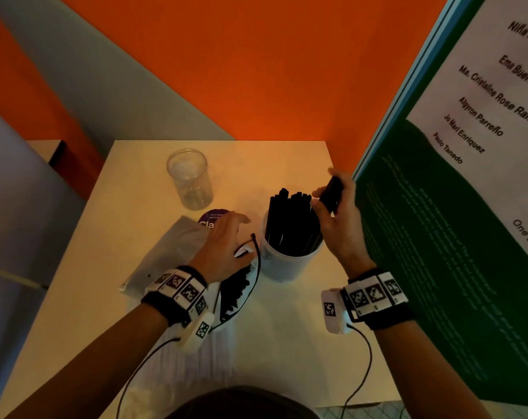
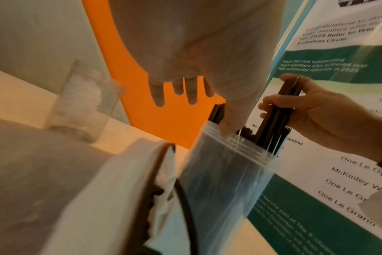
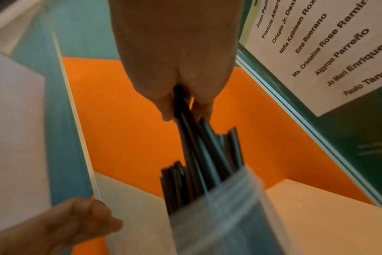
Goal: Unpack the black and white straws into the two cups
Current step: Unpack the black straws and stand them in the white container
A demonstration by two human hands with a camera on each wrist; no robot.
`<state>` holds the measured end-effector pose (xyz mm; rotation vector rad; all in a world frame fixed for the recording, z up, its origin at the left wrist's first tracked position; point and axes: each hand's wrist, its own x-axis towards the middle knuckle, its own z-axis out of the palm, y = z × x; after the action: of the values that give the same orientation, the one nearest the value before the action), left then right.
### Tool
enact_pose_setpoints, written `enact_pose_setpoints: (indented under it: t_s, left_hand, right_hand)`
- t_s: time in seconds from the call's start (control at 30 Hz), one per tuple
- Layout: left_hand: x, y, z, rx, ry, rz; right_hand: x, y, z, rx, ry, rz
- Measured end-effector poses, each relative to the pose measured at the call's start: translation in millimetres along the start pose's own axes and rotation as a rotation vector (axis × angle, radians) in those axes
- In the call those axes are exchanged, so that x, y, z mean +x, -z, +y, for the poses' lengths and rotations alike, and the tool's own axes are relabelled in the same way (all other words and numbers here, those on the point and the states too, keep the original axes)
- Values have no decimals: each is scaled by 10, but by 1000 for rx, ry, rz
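My right hand (image 1: 332,201) grips a bundle of black straws (image 1: 333,192) and holds it above the right side of a translucent cup (image 1: 287,264) packed with black straws (image 1: 290,219). The right wrist view shows the fingers (image 3: 166,110) wrapped round the bundle (image 3: 185,120), its lower ends inside the cup (image 3: 225,215). My left hand (image 1: 226,240) hovers left of that cup with straight fingers (image 2: 159,93) and holds nothing; its thumb is near the cup's rim (image 2: 236,148). An open bag of black straws (image 1: 237,287) lies under my left wrist. An empty clear cup (image 1: 190,176) stands at the back left.
A pale flat packet (image 1: 165,255) lies left of my left hand, partly over a purple round sticker (image 1: 212,219). White straws (image 1: 196,358) lie near the table's front edge. A green and white poster board (image 1: 453,222) stands close on the right, an orange wall (image 1: 271,86) behind.
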<state>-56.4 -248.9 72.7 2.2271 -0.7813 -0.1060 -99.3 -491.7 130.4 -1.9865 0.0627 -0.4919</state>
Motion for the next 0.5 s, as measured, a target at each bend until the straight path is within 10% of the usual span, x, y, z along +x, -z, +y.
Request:
enact_pose_setpoints:
  t_s: [0.33, 0.5]
  left_hand:
    - [-232, 4, -395, 14, 227, -175]
    - [-230, 13, -423, 67, 230, -159]
  right_hand:
    - [-162, -89, 349, -522, -68, -154]
    - [-228, -241, -142, -326, 304, -42]
